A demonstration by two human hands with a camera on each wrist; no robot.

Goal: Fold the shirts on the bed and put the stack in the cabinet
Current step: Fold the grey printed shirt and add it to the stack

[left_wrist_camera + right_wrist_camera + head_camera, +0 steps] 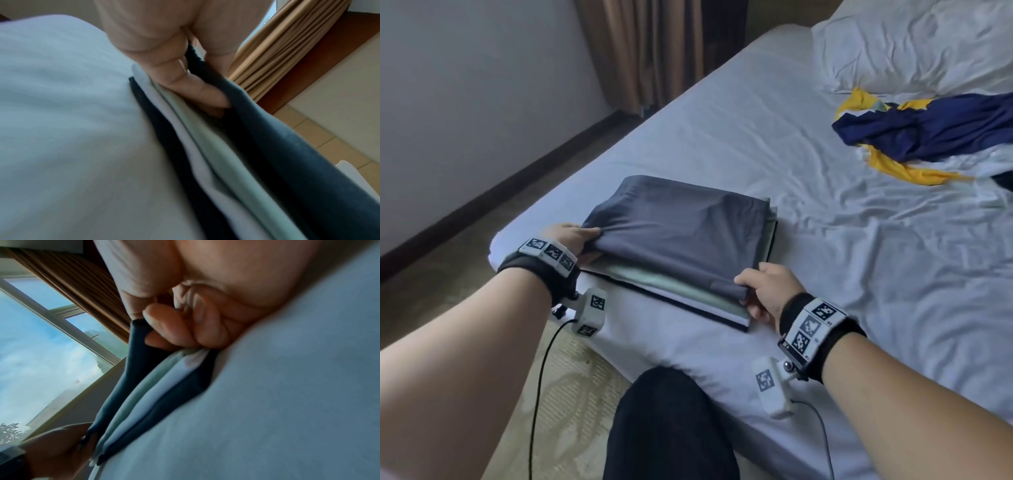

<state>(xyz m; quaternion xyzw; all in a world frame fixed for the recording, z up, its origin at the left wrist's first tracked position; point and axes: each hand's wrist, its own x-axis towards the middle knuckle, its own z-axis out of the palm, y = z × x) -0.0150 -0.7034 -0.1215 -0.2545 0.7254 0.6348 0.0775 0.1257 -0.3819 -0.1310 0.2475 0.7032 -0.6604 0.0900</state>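
A folded grey shirt (681, 236) tops a stack of folded shirts (688, 294) near the bed's front corner; pale green, white and black layers show beneath it. My left hand (582, 240) pinches the grey shirt's near left corner, thumb on top and fingers (191, 87) under the grey cloth (287, 146). My right hand (760, 291) pinches the near right corner, fingers (168, 326) curled round the grey edge (135, 353). Both corners are raised slightly off the green layer (205, 129). A crumpled navy and yellow shirt (928, 133) lies unfolded at the far right.
The white bed sheet (825, 257) is wrinkled. A white pillow (914, 44) lies at the head. Brown curtains (654, 51) and a wall stand beyond the bed's left edge. My dark-trousered knee (671, 421) presses against the mattress. Cables hang from both wrist cameras.
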